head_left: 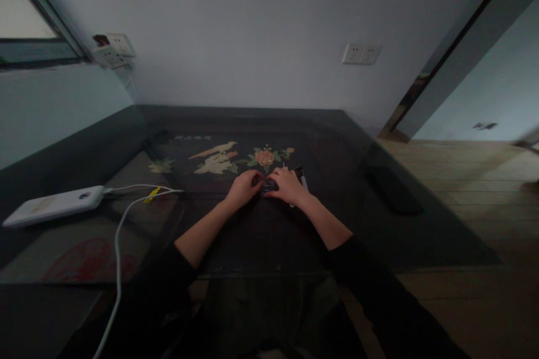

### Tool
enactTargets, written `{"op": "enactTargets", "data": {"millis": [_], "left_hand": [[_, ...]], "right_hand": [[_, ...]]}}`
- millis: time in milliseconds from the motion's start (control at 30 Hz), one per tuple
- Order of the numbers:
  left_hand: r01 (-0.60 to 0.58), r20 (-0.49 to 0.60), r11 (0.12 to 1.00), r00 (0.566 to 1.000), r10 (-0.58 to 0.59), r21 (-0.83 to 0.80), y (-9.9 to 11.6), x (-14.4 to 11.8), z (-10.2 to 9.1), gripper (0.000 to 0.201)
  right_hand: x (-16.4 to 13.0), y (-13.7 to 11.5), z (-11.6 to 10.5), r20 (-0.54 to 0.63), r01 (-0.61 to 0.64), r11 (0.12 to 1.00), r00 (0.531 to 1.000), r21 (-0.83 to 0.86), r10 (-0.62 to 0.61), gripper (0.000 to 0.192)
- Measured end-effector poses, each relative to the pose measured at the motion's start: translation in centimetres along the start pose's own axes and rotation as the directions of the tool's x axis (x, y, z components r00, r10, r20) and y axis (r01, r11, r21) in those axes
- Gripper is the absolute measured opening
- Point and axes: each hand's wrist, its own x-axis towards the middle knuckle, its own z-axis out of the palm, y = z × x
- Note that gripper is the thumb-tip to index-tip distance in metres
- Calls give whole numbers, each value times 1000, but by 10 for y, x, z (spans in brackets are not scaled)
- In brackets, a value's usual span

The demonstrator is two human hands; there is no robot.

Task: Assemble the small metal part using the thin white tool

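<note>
Near the middle of the dark glossy table point(252, 235), my left hand point(243, 186) and my right hand point(286, 184) meet around a small dark object point(268, 186). Its kind is too dim and small to make out. Fingers of both hands are curled against its two sides. Partly hidden behind my right hand lies a small dark and white item point(304, 179). A painted pattern of birds and a pink flower point(264, 157) shows on the tabletop just beyond my hands.
A white power bank point(54, 205) lies at the left, with a white cable point(118, 258) running toward me and a yellow tag point(152, 194) on it. A black phone-like slab point(393, 189) rests at the right. Wall sockets point(361, 54) sit above the table's back edge.
</note>
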Motion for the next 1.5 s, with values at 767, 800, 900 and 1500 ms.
{"op": "enactTargets", "data": {"millis": [767, 800, 900, 1500], "left_hand": [[-83, -32, 992, 996, 80, -95, 14, -2, 5, 16], [-103, -24, 990, 995, 101, -97, 17, -3, 5, 16], [-150, 3, 982, 989, 151, -114, 24, -5, 6, 16], [-131, 72, 985, 988, 139, -111, 20, -4, 6, 17]], "right_hand": [[-76, 148, -34, -120, -296, 916, 934, 270, 337, 35], [-77, 149, -32, -105, -293, 914, 937, 281, 333, 35], [-75, 148, -28, -83, -287, 908, 942, 307, 325, 35], [-74, 148, -25, -6, -283, 862, 949, 420, 314, 44]]}}
